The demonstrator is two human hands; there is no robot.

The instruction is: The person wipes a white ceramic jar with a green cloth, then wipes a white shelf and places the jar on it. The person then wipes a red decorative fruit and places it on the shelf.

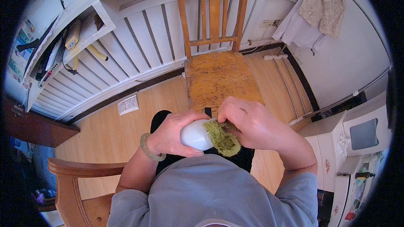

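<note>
My left hand (175, 135), with a pale green bangle (152, 151) at its wrist, holds a smooth white rounded object (196, 135) over my lap; its exact kind cannot be told. Against the right end of that object lies a green shaggy, fluffy piece (225, 143). The fingers of my right hand (244, 121) are bent onto the top and right side of the green piece, gripping it. Part of the piece is hidden under those fingers. A small black strip (208, 112) shows just above the white object, in front of the chair seat.
A worn wooden chair (221, 78) stands just ahead, before a white slatted radiator cover (142, 37). A flat white packet (128, 104) lies on the floor at left. Clothes (322, 12) hang at upper right; white drawers (325, 160) stand at right. A wooden armrest (91, 167) is at lower left.
</note>
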